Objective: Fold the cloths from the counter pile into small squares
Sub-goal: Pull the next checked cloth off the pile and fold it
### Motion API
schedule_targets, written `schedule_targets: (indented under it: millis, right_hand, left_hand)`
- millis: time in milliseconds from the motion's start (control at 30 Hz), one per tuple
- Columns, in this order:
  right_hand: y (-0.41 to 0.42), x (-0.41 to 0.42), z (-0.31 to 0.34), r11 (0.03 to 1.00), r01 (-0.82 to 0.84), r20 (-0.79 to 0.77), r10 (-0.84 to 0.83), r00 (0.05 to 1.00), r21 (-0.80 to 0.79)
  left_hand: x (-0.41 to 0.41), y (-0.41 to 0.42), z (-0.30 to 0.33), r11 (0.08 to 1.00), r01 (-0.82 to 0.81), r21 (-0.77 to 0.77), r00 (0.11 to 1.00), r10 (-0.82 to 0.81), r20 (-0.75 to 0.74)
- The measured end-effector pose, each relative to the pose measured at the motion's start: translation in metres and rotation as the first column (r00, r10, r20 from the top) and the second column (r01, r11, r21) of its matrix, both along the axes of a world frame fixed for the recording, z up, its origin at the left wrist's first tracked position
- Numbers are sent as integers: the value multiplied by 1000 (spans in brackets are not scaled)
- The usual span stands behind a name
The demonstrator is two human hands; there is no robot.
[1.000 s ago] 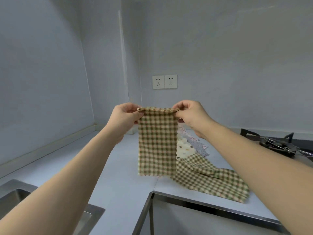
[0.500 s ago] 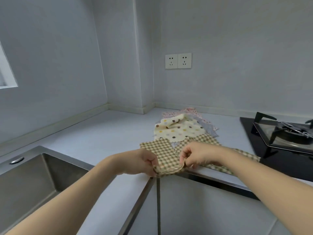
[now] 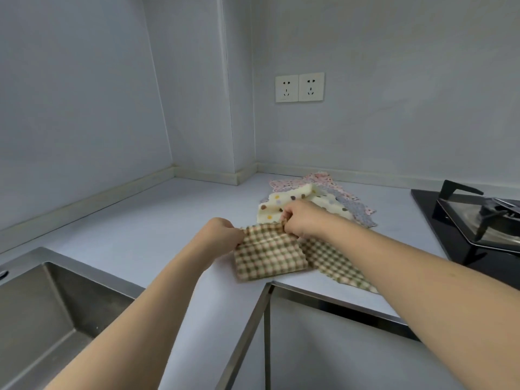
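A green-and-cream checked cloth (image 3: 267, 256) lies folded over on the grey counter (image 3: 146, 229), near the inner corner of the counter edge. My left hand (image 3: 222, 235) pinches its far left corner and my right hand (image 3: 302, 220) pinches its far right corner. A second checked cloth (image 3: 334, 264) lies flat under my right forearm. Behind my hands sits the pile: a cream cloth with coloured dots (image 3: 281, 202), a grey patterned cloth (image 3: 356, 211) and a pink floral cloth (image 3: 298, 182).
A steel sink (image 3: 42, 311) is sunk into the counter at the lower left. A black gas hob (image 3: 478, 220) stands at the right. Two white wall sockets (image 3: 299, 87) sit above the pile. The counter's metal-trimmed edge (image 3: 337, 301) runs below the cloths.
The checked cloth hung in the air from both hands a second ago. It came down onto the counter, and both hands have since carried its near edge away from me, doubling it over.
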State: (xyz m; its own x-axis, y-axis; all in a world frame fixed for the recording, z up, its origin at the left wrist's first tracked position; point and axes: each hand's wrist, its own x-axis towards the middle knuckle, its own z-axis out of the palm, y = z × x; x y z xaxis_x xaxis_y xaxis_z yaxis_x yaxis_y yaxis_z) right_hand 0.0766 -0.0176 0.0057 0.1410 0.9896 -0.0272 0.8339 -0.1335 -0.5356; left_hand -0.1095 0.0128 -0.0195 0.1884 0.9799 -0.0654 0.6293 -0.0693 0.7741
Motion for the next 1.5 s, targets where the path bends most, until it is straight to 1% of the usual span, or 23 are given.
schedule_targets:
  millis: [67, 133, 200, 300, 400, 467, 500, 533, 567, 633, 667, 733, 767, 833, 900, 967, 1067, 1133, 1200, 1267, 1367, 1433, 1500]
  right_hand:
    - [14, 1, -10, 1000, 6, 85, -4, 996, -19]
    - [20, 3, -21, 999, -8, 131, 14, 991, -43]
    - [24, 5, -28, 998, -19, 112, 27, 993, -68]
    - [28, 8, -30, 992, -69, 31, 73, 997, -109]
    - [26, 7, -28, 984, -89, -38, 85, 996, -152]
    - [24, 8, -27, 983, -116, -61, 109, 992, -140]
    - [24, 9, -27, 982, -134, -86, 123, 989, -130]
    - [25, 10, -28, 984, -139, -134, 123, 983, -115]
    - [24, 12, -29, 987, -129, -193, 108, 975, -98]
    - [22, 16, -32, 992, -101, -327, 72, 942, -75]
    - [19, 17, -33, 993, -97, -388, 66, 919, -60]
    - [12, 19, -33, 996, -85, -517, 71, 853, -3]
    - [9, 20, -32, 997, -65, -590, 71, 804, 32]
    - [1, 21, -30, 996, -13, -704, 73, 706, 90]
    - [-6, 22, -29, 990, 39, -756, 75, 650, 132]
    - [-12, 24, -29, 982, 100, -794, 68, 605, 160]
    - [-20, 23, -33, 966, 202, -818, 16, 574, 160]
    - [-23, 21, -35, 960, 238, -809, -19, 588, 150]
    - [-29, 16, -33, 939, 287, -777, -37, 628, 187]
    - [-35, 11, -31, 902, 339, -708, -56, 704, 266]
    - [-47, 3, -29, 848, 338, -567, -54, 822, 408]
    - [-50, 0, -32, 820, 322, -505, -47, 862, 473]
    - [-50, -3, -35, 793, 335, -497, -47, 867, 509]
  left_hand:
    - [7, 11, -9, 997, -37, 61, 992, 44, -119]
    - [13, 16, -18, 995, -25, 96, 966, 49, -252]
    - [16, 22, -27, 995, 13, 98, 951, 18, -310]
    - [17, 28, -29, 992, 61, 113, 930, -15, -366]
    - [18, 31, -32, 984, 81, 157, 929, -18, -370]
    - [18, 31, -32, 979, 80, 187, 949, -17, -315]
    - [18, 31, -31, 982, 63, 181, 972, -19, -235]
    - [17, 33, -31, 987, 40, 158, 994, -23, -108]
    - [16, 33, -30, 993, 23, 117, 998, -29, 53]
    - [13, 34, -27, 999, 11, 37, 935, -23, 353]
    - [12, 33, -28, 1000, 9, 2, 887, -8, 461]
    - [12, 29, -27, 995, 5, -96, 794, 55, 605]
    - [13, 27, -26, 989, 12, -149, 762, 87, 642]
    - [16, 24, -26, 973, 54, -224, 751, 108, 651]
    - [19, 21, -25, 967, 97, -237, 776, 75, 626]
    - [24, 17, -23, 974, 119, -194, 773, 32, 633]
    - [36, 4, -16, 990, 129, -54, 719, -56, 693]
    - [46, -7, -10, 992, 110, 69, 692, -126, 711]
    - [54, -17, -6, 983, 85, 164, 711, -176, 681]
    - [61, -24, -5, 981, 52, 187, 731, -165, 662]
    - [65, -27, -8, 983, -26, 182, 773, -95, 627]
    - [63, -23, -11, 962, -73, 262, 781, -108, 615]
    - [62, -23, -10, 932, -118, 344, 780, -127, 613]
